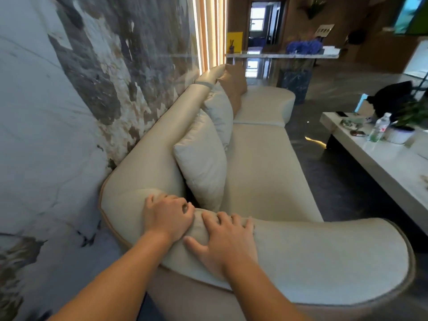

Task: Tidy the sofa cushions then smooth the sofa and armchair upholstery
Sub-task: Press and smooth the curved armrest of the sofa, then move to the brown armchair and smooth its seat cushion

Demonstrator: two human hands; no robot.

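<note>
A long cream sofa (261,163) runs away from me along the marble wall. Two pale cushions (203,161) (220,112) lean upright against its backrest, and a tan cushion (234,86) stands beyond them at the far end. My left hand (168,216) rests palm down on the near corner of the padded armrest, fingers curled over its inner edge. My right hand (222,239) lies flat beside it on the armrest top (324,256), fingers spread. Neither hand holds anything.
The marble wall (58,112) stands close behind the sofa on the left. A white coffee table (382,163) with a water bottle (379,127), a potted plant (403,133) and small items sits to the right across a dark floor strip. A counter (282,55) stands beyond.
</note>
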